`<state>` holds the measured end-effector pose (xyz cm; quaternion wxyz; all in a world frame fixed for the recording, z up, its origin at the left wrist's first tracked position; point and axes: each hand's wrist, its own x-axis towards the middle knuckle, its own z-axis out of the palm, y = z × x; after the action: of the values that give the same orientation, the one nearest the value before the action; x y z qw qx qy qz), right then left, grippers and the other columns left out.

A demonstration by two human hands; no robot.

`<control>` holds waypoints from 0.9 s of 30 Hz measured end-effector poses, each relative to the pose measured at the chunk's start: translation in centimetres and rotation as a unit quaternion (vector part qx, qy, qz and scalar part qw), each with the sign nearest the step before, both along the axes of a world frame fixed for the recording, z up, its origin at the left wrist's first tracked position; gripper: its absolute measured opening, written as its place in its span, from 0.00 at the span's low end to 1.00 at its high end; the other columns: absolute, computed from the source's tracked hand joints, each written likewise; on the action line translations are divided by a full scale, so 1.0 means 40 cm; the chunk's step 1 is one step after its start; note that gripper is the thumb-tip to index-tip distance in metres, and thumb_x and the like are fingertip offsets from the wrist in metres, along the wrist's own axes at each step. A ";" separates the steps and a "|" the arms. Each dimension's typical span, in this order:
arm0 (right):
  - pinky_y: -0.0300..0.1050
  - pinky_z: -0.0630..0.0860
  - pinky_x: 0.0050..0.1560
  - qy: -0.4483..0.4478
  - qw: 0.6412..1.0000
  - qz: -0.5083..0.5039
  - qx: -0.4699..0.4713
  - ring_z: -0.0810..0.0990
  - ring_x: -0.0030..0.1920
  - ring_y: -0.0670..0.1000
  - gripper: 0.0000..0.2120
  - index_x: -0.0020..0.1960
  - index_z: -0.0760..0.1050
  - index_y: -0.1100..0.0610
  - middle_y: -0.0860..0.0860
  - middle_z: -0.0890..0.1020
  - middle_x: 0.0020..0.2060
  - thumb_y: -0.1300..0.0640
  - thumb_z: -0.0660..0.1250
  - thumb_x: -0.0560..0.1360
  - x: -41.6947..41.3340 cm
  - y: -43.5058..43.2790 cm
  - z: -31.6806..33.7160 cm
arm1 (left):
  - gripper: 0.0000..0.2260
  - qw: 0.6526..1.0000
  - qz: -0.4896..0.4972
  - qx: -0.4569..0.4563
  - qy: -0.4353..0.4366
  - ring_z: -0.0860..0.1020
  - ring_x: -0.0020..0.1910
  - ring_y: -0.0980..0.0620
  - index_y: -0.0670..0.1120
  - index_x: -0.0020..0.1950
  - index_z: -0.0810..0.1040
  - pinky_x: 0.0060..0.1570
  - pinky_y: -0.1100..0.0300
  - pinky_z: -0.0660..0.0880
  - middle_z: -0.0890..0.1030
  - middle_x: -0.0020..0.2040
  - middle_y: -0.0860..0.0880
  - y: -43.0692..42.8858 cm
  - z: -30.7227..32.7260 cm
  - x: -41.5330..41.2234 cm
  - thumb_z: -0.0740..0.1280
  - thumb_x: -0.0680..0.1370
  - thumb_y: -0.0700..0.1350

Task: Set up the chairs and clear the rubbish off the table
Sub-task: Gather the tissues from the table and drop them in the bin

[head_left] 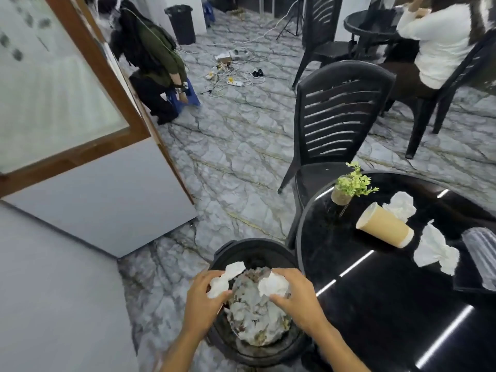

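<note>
Both my hands are over a black round bin [228,251] on the floor, which holds a heap of crumpled paper. My left hand [200,299] grips a crumpled white tissue [224,279]. My right hand [298,299] grips another white tissue wad [273,285]. To the right is the glossy black round table [362,304]. On it lie a tan paper cup [383,229] on its side and two crumpled tissues [401,205] [434,248]. A black slatted plastic chair [335,122] stands at the table's far side.
A small potted plant [349,187] and a ribbed clear glass [480,253] are on the table. A wood-framed glass partition [80,116] fills the left. One person squats on a blue stool, another sits at a far table. Cables and power strips [233,76] litter the marble floor.
</note>
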<state>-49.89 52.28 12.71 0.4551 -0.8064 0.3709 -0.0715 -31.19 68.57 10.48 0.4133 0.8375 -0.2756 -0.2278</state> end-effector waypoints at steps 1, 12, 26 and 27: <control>0.38 0.68 0.65 0.013 1.000 0.005 -0.001 0.71 0.64 0.43 0.28 0.67 0.72 0.48 0.41 0.74 0.61 0.51 0.75 0.69 0.014 0.005 -0.013 | 0.20 1.000 -0.001 0.007 0.011 0.75 0.58 0.63 0.60 0.53 0.80 0.52 0.63 0.72 0.77 0.57 0.62 0.000 -0.014 0.010 0.81 0.66 0.45; 0.32 0.65 0.63 0.118 0.992 -0.004 0.048 0.72 0.64 0.47 0.31 0.68 0.71 0.52 0.45 0.72 0.60 0.57 0.75 0.66 0.043 0.018 -0.123 | 0.30 0.979 -0.113 0.137 0.103 0.67 0.73 0.54 0.58 0.69 0.72 0.71 0.55 0.65 0.68 0.73 0.57 -0.069 -0.125 0.068 0.79 0.70 0.51; 0.28 0.73 0.48 -0.028 0.966 -0.257 -0.016 0.78 0.52 0.34 0.16 0.53 0.78 0.40 0.38 0.82 0.49 0.58 0.74 0.72 -0.269 -0.052 0.113 | 0.16 0.964 -0.246 -0.037 0.093 0.77 0.57 0.67 0.65 0.56 0.78 0.48 0.75 0.73 0.80 0.54 0.69 -0.314 0.119 -0.094 0.75 0.74 0.46; 0.29 0.74 0.48 -0.033 0.960 -0.277 -0.029 0.77 0.52 0.34 0.16 0.53 0.77 0.40 0.38 0.82 0.50 0.58 0.74 0.71 -0.311 -0.069 0.130 | 0.16 0.959 -0.264 -0.048 0.088 0.77 0.57 0.67 0.64 0.57 0.78 0.49 0.75 0.73 0.80 0.55 0.70 -0.344 0.145 -0.127 0.74 0.75 0.46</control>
<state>-62.33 49.52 17.93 0.4056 -0.6820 0.5626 -0.2322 -36.25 54.80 16.28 0.4005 0.6910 -0.4599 -0.3882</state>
